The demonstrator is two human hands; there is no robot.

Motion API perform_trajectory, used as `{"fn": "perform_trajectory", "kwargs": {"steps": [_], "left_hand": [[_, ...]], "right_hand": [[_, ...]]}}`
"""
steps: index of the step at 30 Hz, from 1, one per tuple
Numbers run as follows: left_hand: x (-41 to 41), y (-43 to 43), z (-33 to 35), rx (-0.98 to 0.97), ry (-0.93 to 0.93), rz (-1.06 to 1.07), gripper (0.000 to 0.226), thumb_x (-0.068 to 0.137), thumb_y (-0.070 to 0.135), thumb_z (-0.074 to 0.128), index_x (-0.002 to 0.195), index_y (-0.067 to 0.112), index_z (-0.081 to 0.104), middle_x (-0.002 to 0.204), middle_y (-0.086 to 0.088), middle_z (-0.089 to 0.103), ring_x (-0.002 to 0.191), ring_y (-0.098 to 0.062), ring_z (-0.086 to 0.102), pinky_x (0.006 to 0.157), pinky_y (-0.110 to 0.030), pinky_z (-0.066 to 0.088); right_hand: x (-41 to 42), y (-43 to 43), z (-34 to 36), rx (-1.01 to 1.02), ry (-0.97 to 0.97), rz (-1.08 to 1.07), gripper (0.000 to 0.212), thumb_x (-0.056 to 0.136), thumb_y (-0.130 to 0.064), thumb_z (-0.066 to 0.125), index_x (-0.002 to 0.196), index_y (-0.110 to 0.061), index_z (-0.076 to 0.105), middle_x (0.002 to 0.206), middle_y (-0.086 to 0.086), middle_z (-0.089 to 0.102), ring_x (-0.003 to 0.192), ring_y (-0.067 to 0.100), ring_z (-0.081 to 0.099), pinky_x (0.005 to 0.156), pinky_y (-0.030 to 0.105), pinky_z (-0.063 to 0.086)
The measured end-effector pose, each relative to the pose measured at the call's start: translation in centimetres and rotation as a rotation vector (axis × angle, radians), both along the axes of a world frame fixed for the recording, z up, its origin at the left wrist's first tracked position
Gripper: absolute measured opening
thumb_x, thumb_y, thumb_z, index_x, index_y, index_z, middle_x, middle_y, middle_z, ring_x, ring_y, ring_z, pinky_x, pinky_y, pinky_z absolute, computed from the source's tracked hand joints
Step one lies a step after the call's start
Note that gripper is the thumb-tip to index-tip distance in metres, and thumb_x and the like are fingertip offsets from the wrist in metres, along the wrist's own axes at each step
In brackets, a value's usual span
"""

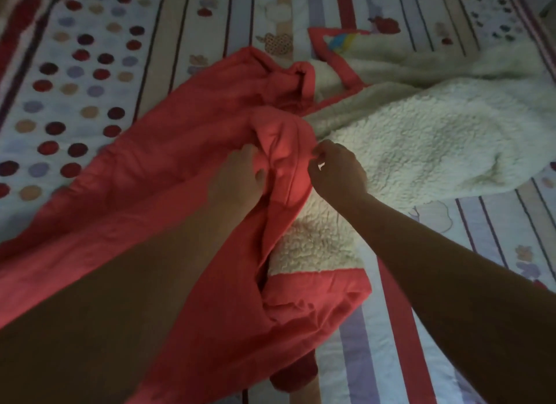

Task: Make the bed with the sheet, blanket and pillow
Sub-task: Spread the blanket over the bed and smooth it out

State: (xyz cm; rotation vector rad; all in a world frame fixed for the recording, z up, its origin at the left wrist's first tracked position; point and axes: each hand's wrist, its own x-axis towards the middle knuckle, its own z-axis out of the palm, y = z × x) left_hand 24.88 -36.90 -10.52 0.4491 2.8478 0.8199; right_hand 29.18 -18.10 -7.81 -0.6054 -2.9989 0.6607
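head view. the blanket [144, 168] lies crumpled across the middle of the bed on top of the sheet [90, 72]. it runs from the lower left edge of the picture up toward the upper right. its outer face is plain coral red, smooth and creased. its lining [421, 132] is cream, thick and curly like sheepskin, with a red border along the edges. the red face shows over the left half and down the near centre. the lining is turned up over the right half and in a small patch below the hands. at the far side one corner [337, 42] is folded over, showing the red border and part of a print in blue and yellow bands. a twisted red roll sits just left of that corner.

left hand [237, 174]: on the red face at the central bunch, fingers curled into a raised fold of the cloth. the hand is blurred, so the grip cannot be told more closely. right hand [337, 171]: just beside the left, across the same fold, fingertips drawn together and pinching the red edge where it meets the lining. both forearms are bare and reach in from the near edge.

the sheet lies flat beneath the blanket. it has a white ground with red, tan and lilac dots at the left. long stripes in lilac, tan and red cover the rest, with small fruit-like figures between them. light is dim.
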Motion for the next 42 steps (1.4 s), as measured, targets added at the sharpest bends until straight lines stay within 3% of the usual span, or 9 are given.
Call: {"fn": "perform_trajectory", "kwargs": {"steps": [9, 14, 16, 19, 22, 25, 29, 34, 42], "left_hand": [[-4.9, 4.8, -0.6, -0.056, 0.176, -0.133, 0.041, 0.086, 0.024, 0.063, 0.125, 0.015, 0.056, 0.122, -0.012, 0.055, 0.111, -0.034, 0.054, 0.089, -0.047, 0.05], [-7.0, 9.9, 0.1, -0.017, 0.325, -0.354, 0.031, 0.082, 0.014, 0.057, 0.112, 0.012, 0.064, 0.121, -0.008, 0.061, 0.12, -0.03, 0.052, 0.099, -0.045, 0.046], [-6.8, 12.1, 0.5, -0.023, 0.302, -0.44, 0.025, 0.085, 0.013, 0.059, 0.11, 0.015, 0.064, 0.113, -0.005, 0.062, 0.115, -0.026, 0.055, 0.09, -0.043, 0.05], [-6.1, 14.7, 0.0, -0.139, 0.191, -0.441, 0.028, 0.094, 0.026, 0.059, 0.121, 0.018, 0.058, 0.112, -0.001, 0.06, 0.105, -0.023, 0.06, 0.075, -0.037, 0.05], [-6.1, 16.5, -1.1, -0.289, 0.086, -0.311, 0.042, 0.093, 0.044, 0.06, 0.126, 0.018, 0.051, 0.117, -0.003, 0.06, 0.104, -0.027, 0.064, 0.07, -0.035, 0.042], [-5.7, 17.7, -2.0, -0.383, 0.094, -0.233, 0.041, 0.09, 0.046, 0.064, 0.12, 0.02, 0.054, 0.114, -0.003, 0.064, 0.104, -0.027, 0.064, 0.074, -0.035, 0.038], [-4.5, 19.2, -2.4, -0.441, 0.137, -0.225, 0.034, 0.093, 0.035, 0.06, 0.124, 0.022, 0.056, 0.116, -0.003, 0.065, 0.108, -0.025, 0.063, 0.087, -0.037, 0.043], [-2.4, 19.9, -2.3, -0.292, 0.087, -0.161, 0.034, 0.096, 0.025, 0.056, 0.128, 0.016, 0.052, 0.122, -0.004, 0.061, 0.109, -0.024, 0.061, 0.082, -0.033, 0.043], [2.5, 21.5, 0.4, -0.403, 0.021, -0.198, 0.031, 0.094, 0.027, 0.056, 0.122, 0.015, 0.051, 0.12, -0.008, 0.058, 0.109, -0.03, 0.06, 0.081, -0.04, 0.051]], "right_hand": [[-5.4, 4.7, -1.4, 0.094, -0.036, 0.003, 0.02, 0.093, -0.026, 0.057, 0.112, -0.026, 0.064, 0.112, -0.002, 0.063, 0.104, 0.019, 0.063, 0.079, 0.039, 0.055], [-7.1, 9.2, -1.3, 0.257, -0.117, 0.111, 0.035, 0.091, -0.007, 0.055, 0.121, -0.025, 0.062, 0.118, 0.0, 0.059, 0.115, 0.022, 0.052, 0.076, 0.038, 0.048], [-7.8, 10.8, -1.5, 0.331, -0.141, 0.169, 0.041, 0.087, -0.003, 0.057, 0.121, -0.024, 0.061, 0.12, 0.002, 0.058, 0.118, 0.025, 0.049, 0.082, 0.042, 0.048], [-8.6, 12.9, -2.5, 0.437, -0.188, 0.262, 0.047, 0.082, -0.005, 0.063, 0.125, -0.024, 0.059, 0.125, 0.002, 0.058, 0.124, 0.027, 0.046, 0.101, 0.042, 0.042], [-8.7, 14.9, -3.6, 0.509, -0.181, 0.337, 0.049, 0.083, -0.011, 0.066, 0.129, -0.025, 0.055, 0.129, 0.001, 0.058, 0.133, 0.026, 0.043, 0.118, 0.047, 0.028], [-8.5, 16.6, -4.5, 0.541, -0.16, 0.379, 0.04, 0.088, -0.017, 0.064, 0.127, -0.021, 0.056, 0.127, 0.003, 0.06, 0.132, 0.026, 0.046, 0.122, 0.05, 0.021], [-8.2, 18.6, -4.8, 0.56, -0.132, 0.462, 0.03, 0.09, -0.027, 0.064, 0.119, -0.019, 0.061, 0.118, 0.007, 0.066, 0.123, 0.03, 0.054, 0.119, 0.049, 0.025], [-6.9, 20.2, -3.6, 0.538, -0.05, 0.582, 0.032, 0.081, -0.03, 0.068, 0.109, -0.015, 0.064, 0.103, 0.01, 0.069, 0.102, 0.032, 0.063, 0.098, 0.042, 0.041], [-2.4, 22.3, -1.0, 0.525, 0.0, 0.636, 0.028, 0.082, -0.021, 0.069, 0.109, -0.015, 0.064, 0.106, 0.007, 0.062, 0.096, 0.029, 0.062, 0.082, 0.04, 0.046]]}}
